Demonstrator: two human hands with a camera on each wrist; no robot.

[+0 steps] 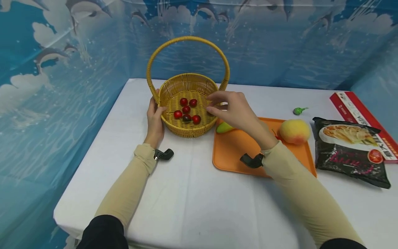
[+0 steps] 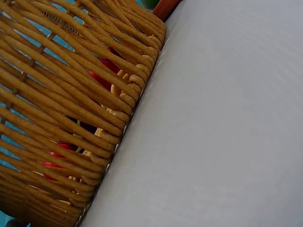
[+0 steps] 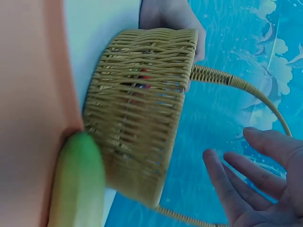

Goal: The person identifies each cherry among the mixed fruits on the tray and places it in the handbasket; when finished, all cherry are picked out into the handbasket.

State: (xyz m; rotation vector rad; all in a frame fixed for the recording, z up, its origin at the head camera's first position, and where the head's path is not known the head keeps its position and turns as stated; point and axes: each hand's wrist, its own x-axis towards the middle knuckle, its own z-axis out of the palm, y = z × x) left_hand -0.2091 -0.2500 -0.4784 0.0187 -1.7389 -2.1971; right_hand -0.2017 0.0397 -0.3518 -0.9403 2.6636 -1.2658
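Observation:
A yellow woven basket [image 1: 190,131] with a tall arched handle stands on the white table. Several red cherries [image 1: 186,109], one much darker, lie on its bottom. My left hand [image 1: 154,122] grips the basket's left side at the foot of the handle, thumb at the rim and fingers behind. Over the right rim hovers my right hand [image 1: 231,107], its fingers apart from the thumb. In the right wrist view nothing is between those fingers [image 3: 227,184]. The left wrist view shows the basket's wall [image 2: 71,94] close up, with red cherries glimpsed through the weave; the left hand is hidden there.
An orange tray [image 1: 236,155] lies right of the basket, bearing a peach [image 1: 294,131] and a yellow-green elongated fruit [image 3: 80,182]. Beyond it are a small green vegetable [image 1: 298,111], a black food packet [image 1: 349,152] and a red box [image 1: 370,107]. A blue dolphin-print curtain [image 1: 264,52] hangs behind.

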